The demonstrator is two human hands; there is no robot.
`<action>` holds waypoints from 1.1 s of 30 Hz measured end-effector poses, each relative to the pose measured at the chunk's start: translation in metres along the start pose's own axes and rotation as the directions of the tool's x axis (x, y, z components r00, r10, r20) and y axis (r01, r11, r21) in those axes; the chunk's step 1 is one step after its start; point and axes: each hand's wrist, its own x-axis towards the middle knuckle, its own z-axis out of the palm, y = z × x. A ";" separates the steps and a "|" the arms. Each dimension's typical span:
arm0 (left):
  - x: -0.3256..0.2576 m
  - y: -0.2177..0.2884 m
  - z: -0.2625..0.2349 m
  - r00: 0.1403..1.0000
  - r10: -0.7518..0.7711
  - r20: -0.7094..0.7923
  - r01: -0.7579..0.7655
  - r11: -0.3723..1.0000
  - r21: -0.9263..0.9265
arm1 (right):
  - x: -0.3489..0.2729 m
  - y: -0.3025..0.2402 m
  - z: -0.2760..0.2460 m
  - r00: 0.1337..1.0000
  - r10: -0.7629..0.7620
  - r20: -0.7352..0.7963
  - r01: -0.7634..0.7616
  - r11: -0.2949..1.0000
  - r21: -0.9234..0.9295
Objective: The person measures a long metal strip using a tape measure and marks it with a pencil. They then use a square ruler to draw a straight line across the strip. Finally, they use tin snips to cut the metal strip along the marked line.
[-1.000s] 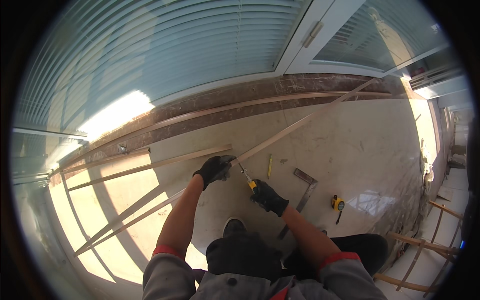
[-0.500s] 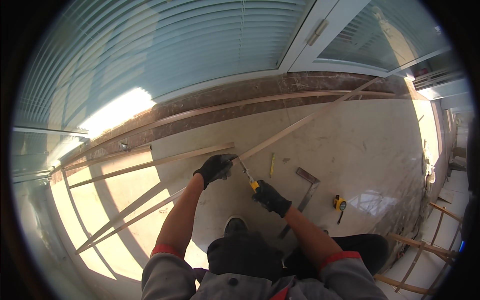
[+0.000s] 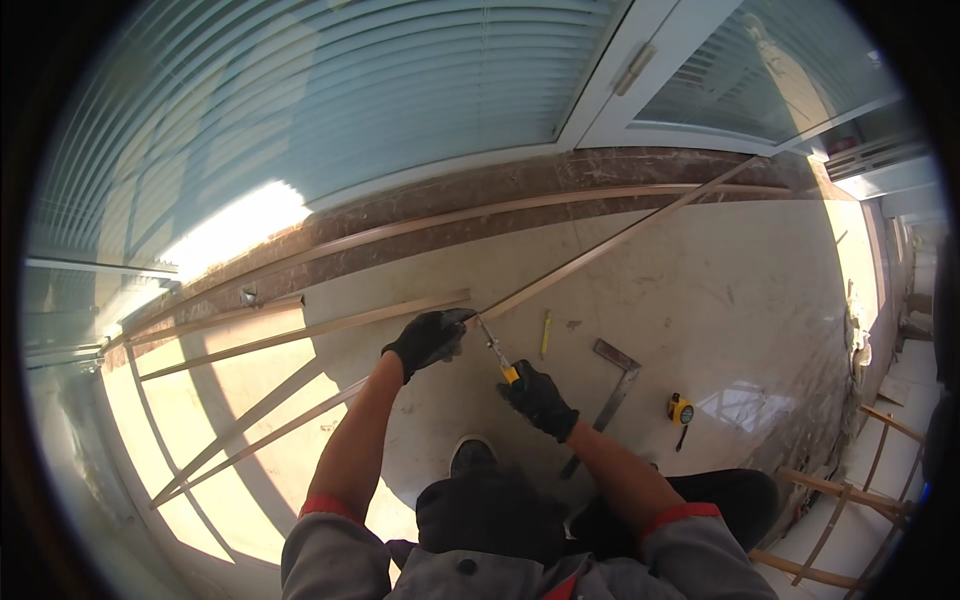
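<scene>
My left hand (image 3: 432,341), in a black glove, is closed round a long thin light-brown strip (image 3: 590,253) that runs from the lower left to the far right. In my right hand (image 3: 539,404), also gloved in black, is a pair of tin snips (image 3: 495,347) with yellow on the handle. The snips' metal jaws point up and left and meet the strip just right of my left fingers. Whether the jaws are fully closed is too small to tell.
A yellow pencil-like stick (image 3: 546,334), a metal try square (image 3: 612,395) and a yellow-black tape measure (image 3: 680,410) lie on the floor. More strips (image 3: 310,332) lie at the left and along the brown sill (image 3: 440,180). A wooden lattice (image 3: 846,492) stands at the lower right.
My right hand has shifted slightly left and down on the snips' handles. My left hand stays on the strip, almost still.
</scene>
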 end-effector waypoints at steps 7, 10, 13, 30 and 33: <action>-0.007 0.010 -0.007 0.998 -0.026 0.064 0.034 0.991 -0.126 | -0.002 -0.010 -0.002 0.998 0.065 0.007 -0.065 0.996 0.054; -0.013 0.019 -0.008 0.995 0.005 0.103 0.003 0.997 -0.073 | -0.007 -0.017 -0.005 0.995 0.093 0.020 -0.094 0.993 0.069; -0.015 0.019 -0.006 0.990 -0.015 0.137 0.033 0.991 -0.128 | -0.003 -0.016 -0.001 0.996 0.063 -0.065 -0.060 0.997 0.049; -0.047 -0.019 0.010 0.879 0.401 -0.256 -0.134 0.725 0.675 | 0.108 0.020 -0.071 0.961 0.272 0.053 -0.180 0.468 0.865; -0.055 -0.001 0.018 0.879 0.364 -0.309 -0.110 0.785 0.610 | 0.133 0.006 -0.088 0.986 0.169 -0.004 -0.075 0.460 0.885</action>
